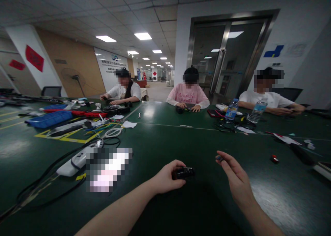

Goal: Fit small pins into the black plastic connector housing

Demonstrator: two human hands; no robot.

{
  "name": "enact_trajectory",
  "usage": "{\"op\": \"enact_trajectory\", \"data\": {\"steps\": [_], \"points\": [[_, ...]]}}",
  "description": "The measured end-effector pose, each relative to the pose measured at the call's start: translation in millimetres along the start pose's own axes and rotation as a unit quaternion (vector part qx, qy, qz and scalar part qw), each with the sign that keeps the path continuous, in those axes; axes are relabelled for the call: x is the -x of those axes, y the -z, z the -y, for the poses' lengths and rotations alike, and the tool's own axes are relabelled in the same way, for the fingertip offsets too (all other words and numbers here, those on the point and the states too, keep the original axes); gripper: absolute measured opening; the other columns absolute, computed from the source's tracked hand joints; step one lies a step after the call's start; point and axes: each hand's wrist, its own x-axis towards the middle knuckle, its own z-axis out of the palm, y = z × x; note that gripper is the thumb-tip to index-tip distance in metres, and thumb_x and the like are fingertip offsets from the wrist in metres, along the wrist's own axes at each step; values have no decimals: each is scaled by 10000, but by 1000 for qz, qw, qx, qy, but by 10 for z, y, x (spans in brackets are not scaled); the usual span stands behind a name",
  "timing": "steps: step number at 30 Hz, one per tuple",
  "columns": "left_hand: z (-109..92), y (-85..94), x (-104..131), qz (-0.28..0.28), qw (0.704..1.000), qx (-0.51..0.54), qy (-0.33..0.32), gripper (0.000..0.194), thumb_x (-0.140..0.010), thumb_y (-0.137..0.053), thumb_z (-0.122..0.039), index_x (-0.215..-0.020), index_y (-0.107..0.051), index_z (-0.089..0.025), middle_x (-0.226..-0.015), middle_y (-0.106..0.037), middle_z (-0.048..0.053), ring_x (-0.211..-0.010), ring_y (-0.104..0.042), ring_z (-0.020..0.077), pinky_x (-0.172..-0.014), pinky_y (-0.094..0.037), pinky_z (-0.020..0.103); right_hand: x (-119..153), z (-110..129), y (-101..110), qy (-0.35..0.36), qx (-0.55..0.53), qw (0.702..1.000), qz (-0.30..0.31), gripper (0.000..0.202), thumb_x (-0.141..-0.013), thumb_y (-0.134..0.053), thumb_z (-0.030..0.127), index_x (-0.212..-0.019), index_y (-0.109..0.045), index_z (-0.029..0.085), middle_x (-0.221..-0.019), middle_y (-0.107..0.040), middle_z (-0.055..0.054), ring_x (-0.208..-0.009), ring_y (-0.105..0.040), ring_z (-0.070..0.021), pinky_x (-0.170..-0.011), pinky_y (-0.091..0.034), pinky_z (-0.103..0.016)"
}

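Note:
My left hand (169,178) is wrapped round a black cylindrical object (184,173) just above the green table (201,201). Its fingers curl over the far side and the thumb lies along the near side. To the right, my right hand (236,179) is raised over the table, pinching a small dark item (219,158) between thumb and fingertips. What that item is cannot be made out. A gap separates the two hands, and the things they hold do not touch.
A white power strip (76,160) with black cables lies at the left, beside a blurred bright rectangle (111,170). Farther left is a blue tray (50,119). A small red object (274,158) and two bottles (232,109) stand right. Three people sit across the table.

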Motion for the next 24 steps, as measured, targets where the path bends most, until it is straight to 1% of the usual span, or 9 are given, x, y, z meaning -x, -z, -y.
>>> {"op": "enact_trajectory", "data": {"steps": [2,7,13,17,21,24], "points": [[-16,-1,2,-5,1000,-2,2,448,-730,-640,-169,-1140,-465,-219,-1041,-568,52,-893,-577,187,-746,-472,330,3,2,-3,3,-1,1000,4,398,-812,-508,496,-1116,-560,244,-1049,-627,-79,-995,-578,-253,-902,-450,-422],[-48,3,2,5,1000,2,5,440,-735,-633,-166,-1136,-457,-211,-1052,-565,56,-888,-579,181,-748,-472,326,27,46,-20,7,7,1000,4,400,-793,-528,500,-1093,-563,238,-1037,-633,-85,-973,-592,-253,-868,-475,-409],[-7,7,-8,5,1000,-5,2,430,-738,-635,-184,-1132,-466,-212,-1041,-573,53,-879,-579,182,-735,-469,324,49,79,-48,1,-3,1000,10,440,-755,-567,523,-1092,-547,241,-1038,-629,-85,-983,-597,-250,-856,-493,-392],[14,1,-17,6,1000,-1,-6,441,-734,-638,-174,-1136,-461,-211,-1016,-587,48,-858,-586,175,-714,-463,308,52,98,-63,5,6,1000,23,432,-750,-579,518,-1080,-554,241,-1009,-640,-77,-956,-608,-242,-834,-505,-381],[-22,-2,-8,20,1000,1,2,442,-747,-623,-167,-1150,-443,-202,-970,-607,40,-816,-597,162,-695,-459,296,62,126,-72,11,19,999,34,413,-745,-587,519,-1042,-585,232,-977,-653,-77,-928,-613,-240,-828,-507,-378],[-29,-6,-4,18,1000,2,1,432,-748,-627,-179,-1140,-448,-204,-969,-610,36,-814,-601,160,-689,-458,288,79,115,-84,4,31,998,60,395,-751,-589,506,-1031,-604,228,-985,-658,-77,-944,-608,-250,-853,-494,-400]]}}
